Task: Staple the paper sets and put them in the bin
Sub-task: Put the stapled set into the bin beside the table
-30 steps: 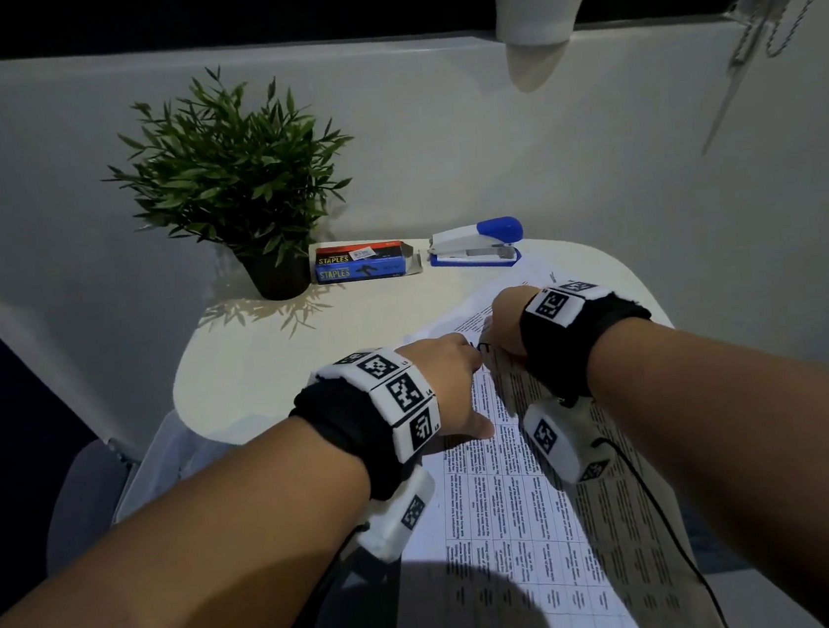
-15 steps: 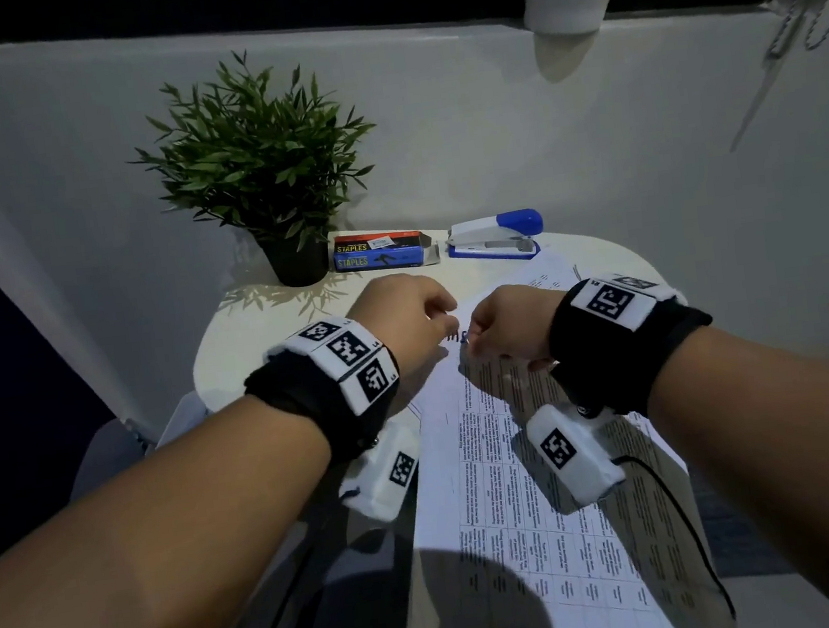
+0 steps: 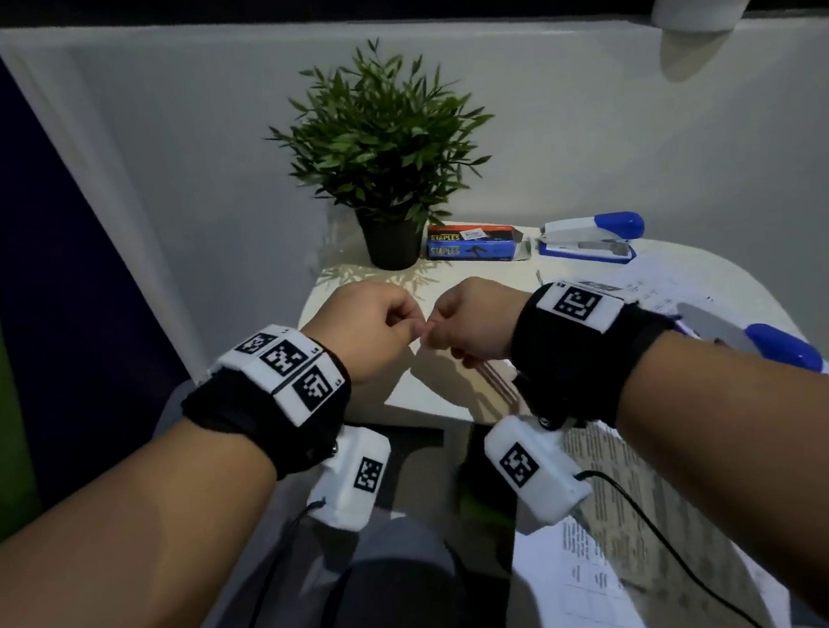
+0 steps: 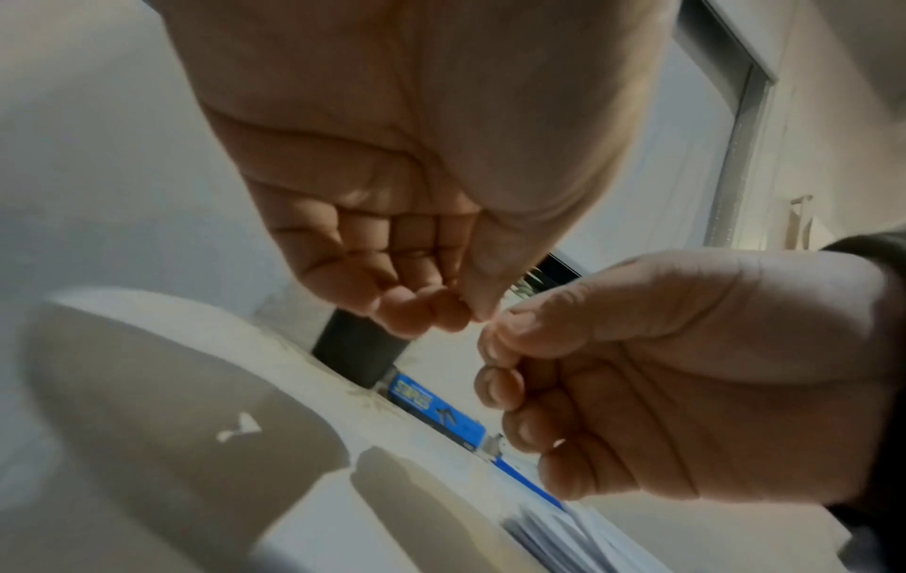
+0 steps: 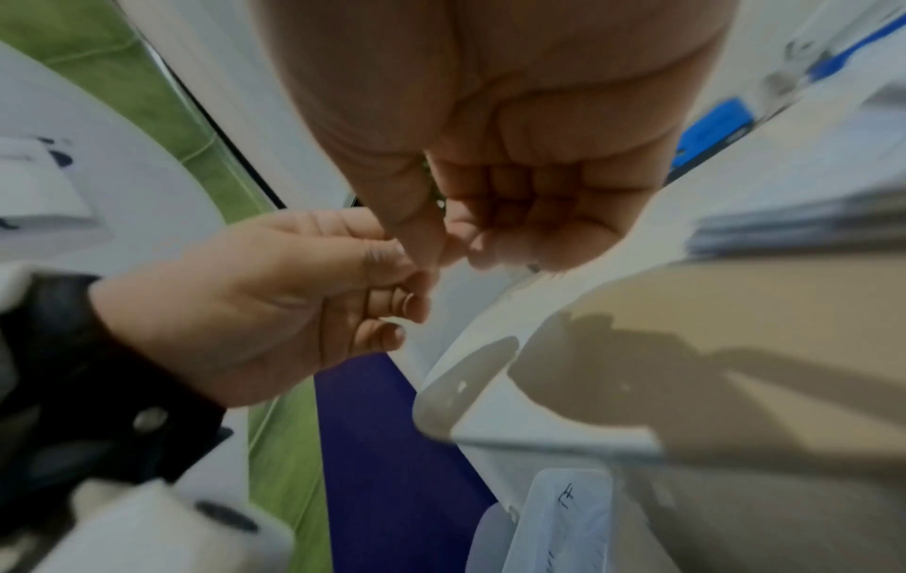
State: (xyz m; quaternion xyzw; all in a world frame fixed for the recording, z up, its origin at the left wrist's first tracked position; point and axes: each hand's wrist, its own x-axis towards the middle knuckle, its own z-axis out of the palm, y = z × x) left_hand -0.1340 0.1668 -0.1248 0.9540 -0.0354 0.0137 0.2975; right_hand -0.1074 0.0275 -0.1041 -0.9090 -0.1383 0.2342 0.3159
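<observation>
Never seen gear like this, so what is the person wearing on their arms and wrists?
Bare forearms, no sleeves. Each wrist has a black wrap carrying white tiles printed with black square codes. Under each wrist hangs a white box with its own code, trailing a thin black cable.

Under the curled fingers [image 3: 416,326] the round table [image 3: 348,290] lies bare, so there is room to go down. Beyond the fingertips stand a potted plant [image 3: 385,162], a staples box [image 3: 472,248] and a stapler [image 3: 592,239] (all near the wall). Right of the fingers, printed papers [image 3: 629,496] cover the surface, with a second stapler [image 3: 767,348] on them.
</observation>
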